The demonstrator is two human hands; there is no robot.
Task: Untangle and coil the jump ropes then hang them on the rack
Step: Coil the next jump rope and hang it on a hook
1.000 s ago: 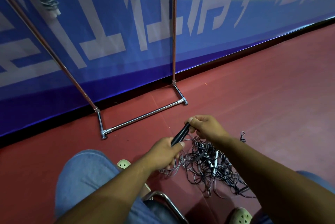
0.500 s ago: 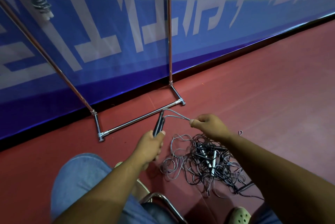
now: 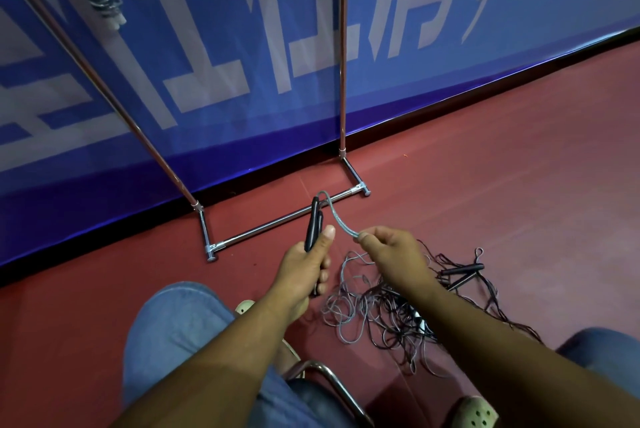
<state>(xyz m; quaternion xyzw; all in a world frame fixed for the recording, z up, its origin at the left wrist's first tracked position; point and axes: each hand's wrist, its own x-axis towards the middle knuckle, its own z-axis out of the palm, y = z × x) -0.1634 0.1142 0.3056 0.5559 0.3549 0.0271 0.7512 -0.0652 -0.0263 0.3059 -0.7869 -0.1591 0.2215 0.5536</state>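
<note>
Black handles (image 3: 313,223) gripped in left hand (image 3: 304,266); right hand (image 3: 394,254) pinches grey cord (image 3: 335,217) — tangle (image 3: 363,313) below.

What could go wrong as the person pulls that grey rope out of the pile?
The grey rope pinched by the right hand seems to run down into the tangled pile, so pulling hard could tighten the tangle. The left hand grips two black handles together, and one might slip free.
</note>
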